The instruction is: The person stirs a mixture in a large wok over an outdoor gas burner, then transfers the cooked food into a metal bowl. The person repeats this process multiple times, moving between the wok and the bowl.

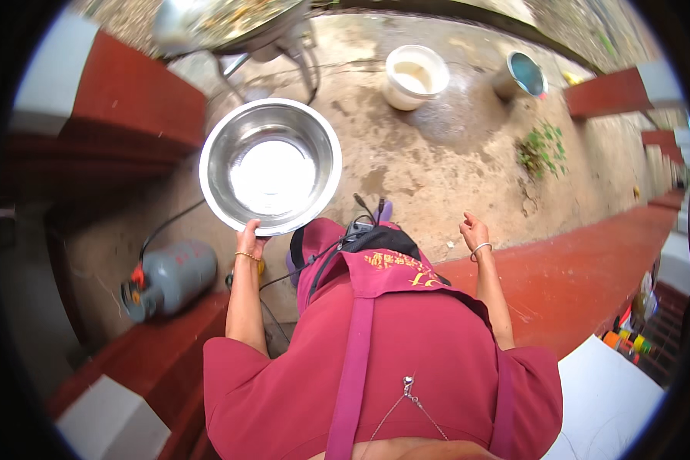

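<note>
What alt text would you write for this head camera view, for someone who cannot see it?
Seen from above, a person in a red apron holds an empty steel bowl by its rim with the left hand; the right hand hangs open and empty. A grey gas cylinder lies on the concrete ground, with a white bucket farther off.

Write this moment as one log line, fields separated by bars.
left hand: holds steel bowl by rim | right hand: free, open | bowl: looks empty | gas cylinder: on ground, left
</note>
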Demonstrator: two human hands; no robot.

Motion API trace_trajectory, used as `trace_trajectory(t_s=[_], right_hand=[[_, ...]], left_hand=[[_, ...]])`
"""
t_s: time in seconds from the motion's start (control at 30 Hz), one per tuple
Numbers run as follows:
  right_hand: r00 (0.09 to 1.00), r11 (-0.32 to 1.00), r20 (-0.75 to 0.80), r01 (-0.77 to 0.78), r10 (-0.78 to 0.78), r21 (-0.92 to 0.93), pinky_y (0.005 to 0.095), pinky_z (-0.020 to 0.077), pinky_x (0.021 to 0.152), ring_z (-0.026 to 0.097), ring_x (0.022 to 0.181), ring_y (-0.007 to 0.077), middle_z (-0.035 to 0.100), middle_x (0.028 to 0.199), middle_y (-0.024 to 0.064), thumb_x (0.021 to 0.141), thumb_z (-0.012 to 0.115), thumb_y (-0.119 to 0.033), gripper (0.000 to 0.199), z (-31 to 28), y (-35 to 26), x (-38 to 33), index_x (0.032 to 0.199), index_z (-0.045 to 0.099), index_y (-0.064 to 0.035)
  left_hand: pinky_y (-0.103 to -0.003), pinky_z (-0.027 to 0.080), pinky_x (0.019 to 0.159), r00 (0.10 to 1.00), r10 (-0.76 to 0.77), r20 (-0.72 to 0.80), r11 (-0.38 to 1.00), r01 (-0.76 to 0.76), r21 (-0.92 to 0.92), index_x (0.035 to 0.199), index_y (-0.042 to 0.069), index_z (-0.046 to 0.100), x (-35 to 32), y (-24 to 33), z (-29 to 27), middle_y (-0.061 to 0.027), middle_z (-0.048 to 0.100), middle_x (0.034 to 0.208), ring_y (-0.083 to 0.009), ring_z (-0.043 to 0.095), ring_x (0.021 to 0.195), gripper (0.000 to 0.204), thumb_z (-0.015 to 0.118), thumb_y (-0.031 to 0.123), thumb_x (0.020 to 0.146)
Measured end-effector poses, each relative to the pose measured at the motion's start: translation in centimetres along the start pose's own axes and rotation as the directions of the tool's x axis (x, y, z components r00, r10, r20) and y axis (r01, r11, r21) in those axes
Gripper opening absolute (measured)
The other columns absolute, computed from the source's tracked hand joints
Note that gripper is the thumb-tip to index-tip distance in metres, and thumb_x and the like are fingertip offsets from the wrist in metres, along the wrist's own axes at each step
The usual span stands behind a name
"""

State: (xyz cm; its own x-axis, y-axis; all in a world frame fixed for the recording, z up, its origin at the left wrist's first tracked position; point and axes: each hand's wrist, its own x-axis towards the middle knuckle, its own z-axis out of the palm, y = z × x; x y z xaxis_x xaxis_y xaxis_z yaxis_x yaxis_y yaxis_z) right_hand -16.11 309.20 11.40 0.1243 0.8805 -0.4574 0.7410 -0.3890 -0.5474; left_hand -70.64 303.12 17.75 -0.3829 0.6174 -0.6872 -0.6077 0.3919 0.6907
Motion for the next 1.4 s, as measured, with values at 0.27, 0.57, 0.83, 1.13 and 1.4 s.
trace_trajectory(t_s=[0.27, 0.57, 0.83, 1.13, 1.4], right_hand=[[0.984, 0.989, -0.095, -0.149, 0.148, -0.003, 0.0327, 0.0454, 0.077, 0.059, 0.089, 0.0277, 0.058, 0.101, 0.0208, 0.074, 0.056, -0.020, 0.045, -11.7, 1.7, 3.9, 0.115, 0.050, -0.0033], [0.897, 0.848, -0.013, -0.413, 0.442, 0.333, 0.0303, 0.0460, 0.069, 0.058, 0.077, 0.0208, 0.061, 0.086, 0.0135, 0.072, 0.055, -0.016, 0.047, -13.2, 7.0, 11.5, 0.116, 0.048, 0.0010], [0.765, 0.626, 0.283, -0.639, 0.579, 0.448, 0.0257, 0.0463, 0.055, 0.057, 0.061, 0.0145, 0.063, 0.073, 0.0106, 0.069, 0.061, -0.008, 0.034, -4.3, 18.4, 15.2, 0.102, 0.059, 0.0004], [0.763, 0.720, 0.309, -0.642, 0.567, 0.263, 0.0261, 0.0453, 0.050, 0.062, 0.068, 0.0157, 0.062, 0.079, 0.0108, 0.072, 0.056, -0.007, 0.041, -14.0, 17.4, 35.6, 0.112, 0.052, 0.0006], [0.859, 0.785, 0.175, -0.511, 0.482, 0.349, 0.0227, 0.0408, 0.043, 0.059, 0.058, 0.0121, 0.061, 0.086, 0.0088, 0.075, 0.051, -0.006, 0.047, -41.7, 5.6, 64.9, 0.121, 0.043, 0.0010]], left_hand=[[-0.049, 0.050, 0.070, 0.955, -0.141, 0.260, 0.975, 0.088, 0.203, 0.111, -0.001, 0.038, 10.4, -2.1, 26.9, -0.0163, 0.052, 0.100, -0.0302, 0.056, 0.087, 0.039, 0.049, 0.005, 0.073], [-0.040, 0.053, 0.053, 0.971, -0.076, 0.225, 0.928, -0.014, 0.372, 0.108, 0.002, 0.043, 23.5, -0.1, 47.8, -0.0102, 0.057, 0.090, -0.0247, 0.060, 0.070, 0.036, 0.046, 0.005, 0.072], [-0.039, 0.053, 0.050, 0.984, 0.135, 0.120, 0.869, -0.175, 0.463, 0.089, -0.011, 0.052, 34.6, 8.0, 68.4, -0.0188, 0.059, 0.083, -0.0272, 0.062, 0.066, 0.026, 0.047, 0.009, 0.073], [-0.043, 0.044, 0.071, 0.539, 0.789, 0.297, 0.102, -0.591, 0.800, 0.110, -0.002, 0.039, 43.7, 23.0, 91.5, -0.0221, 0.059, 0.083, -0.0375, 0.057, 0.078, 0.043, 0.053, 0.013, 0.072], [-0.039, 0.048, 0.064, 0.149, 0.861, 0.486, -0.396, -0.402, 0.826, 0.130, -0.004, 0.022, 52.1, 34.5, 105.8, -0.0205, 0.050, 0.108, -0.0341, 0.059, 0.076, 0.070, 0.057, 0.019, 0.074]])
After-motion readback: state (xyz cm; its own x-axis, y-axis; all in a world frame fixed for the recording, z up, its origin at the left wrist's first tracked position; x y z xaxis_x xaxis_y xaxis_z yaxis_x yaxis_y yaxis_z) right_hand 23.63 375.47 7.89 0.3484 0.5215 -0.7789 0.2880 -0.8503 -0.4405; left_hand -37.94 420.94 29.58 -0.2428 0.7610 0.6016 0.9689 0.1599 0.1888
